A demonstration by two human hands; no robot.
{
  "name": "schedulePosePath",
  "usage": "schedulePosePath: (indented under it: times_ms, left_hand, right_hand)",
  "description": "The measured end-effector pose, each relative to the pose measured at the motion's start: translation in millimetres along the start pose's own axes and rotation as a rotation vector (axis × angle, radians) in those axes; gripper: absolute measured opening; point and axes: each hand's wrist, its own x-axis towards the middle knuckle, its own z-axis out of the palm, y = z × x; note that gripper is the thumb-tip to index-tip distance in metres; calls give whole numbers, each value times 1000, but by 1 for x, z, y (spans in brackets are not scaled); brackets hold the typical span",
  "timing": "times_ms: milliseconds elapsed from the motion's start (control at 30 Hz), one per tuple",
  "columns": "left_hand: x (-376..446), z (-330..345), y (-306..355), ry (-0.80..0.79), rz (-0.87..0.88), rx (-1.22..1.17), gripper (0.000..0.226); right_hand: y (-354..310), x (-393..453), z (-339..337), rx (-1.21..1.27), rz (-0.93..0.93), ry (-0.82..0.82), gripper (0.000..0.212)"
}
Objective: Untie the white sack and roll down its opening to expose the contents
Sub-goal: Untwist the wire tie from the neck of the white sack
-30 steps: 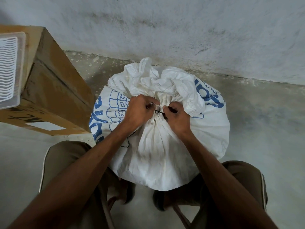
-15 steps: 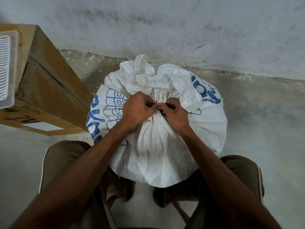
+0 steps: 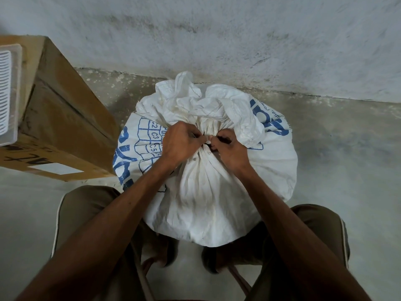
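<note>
White slotted plastic tray [image 3: 7,94] atop brown cardboard box [image 3: 63,118], far left. Round white woven sack with blue print [image 3: 208,187] on concrete floor [image 3: 347,170] between person's knees, near grey wall [image 3: 217,33]. Neck still gathered, tied with dark string [image 3: 205,144]. Left hand [image 3: 180,144] clenched, fingers pinching tie at neck. Right hand [image 3: 230,151] curled, pinching same knot; fingertips nearly meet.

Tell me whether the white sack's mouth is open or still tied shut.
Still tied shut. The white woven sack with blue print is cinched at its gathered neck, where the left hand and right hand pinch the tie.
</note>
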Motion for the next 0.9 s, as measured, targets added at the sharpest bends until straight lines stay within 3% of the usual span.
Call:
schedulePosePath:
  times_ms: [200,333,467,633,767,900]
  left_hand:
    - [-3,-4,4,34,111,-80,20]
    - [2,-27,2,68,30,-294,17]
    - [9,-45,-10,-24,-82,-426,10]
    - [13,-48,-18,-72,-101,-266,15]
    - [16,-53,-19,-183,-84,-151,20]
    - [16,-59,-27,-159,-106,140,33]
  right_hand:
    - [0,2,-4,-24,-19,-6,23]
    - [2,3,-6,-54,5,11,24]
    - [5,0,-1,-135,-67,45,20]
    - [5,-6,3,-315,-398,199,22]
    - [2,-6,9,-440,-618,67,6]
    - [1,-6,14,-513,-617,13,5]
